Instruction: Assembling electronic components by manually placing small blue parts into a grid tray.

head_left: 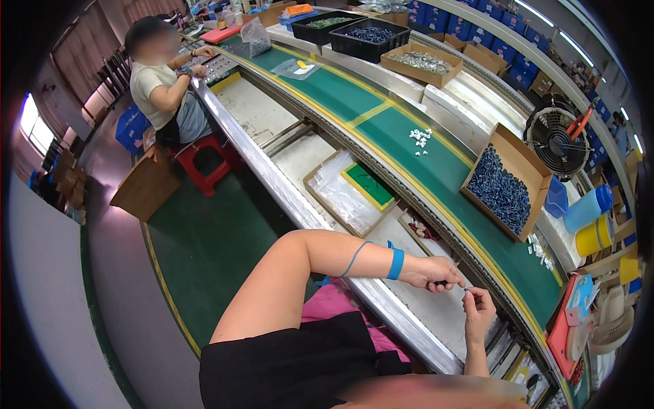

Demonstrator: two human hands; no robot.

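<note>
Factory counter (436,320) beside a green conveyor (422,170) — I see the left hand (432,273) closed on a dark slim tool (443,283), the right hand (479,307) pinching a tiny part (467,290) — tips nearly touching above the counter.

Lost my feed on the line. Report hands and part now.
Left hand grip shut on small dark tool. Right hand pinching tiny part at tool tip. Both over pale bench beside green conveyor belt. Nothing between hands.
</note>
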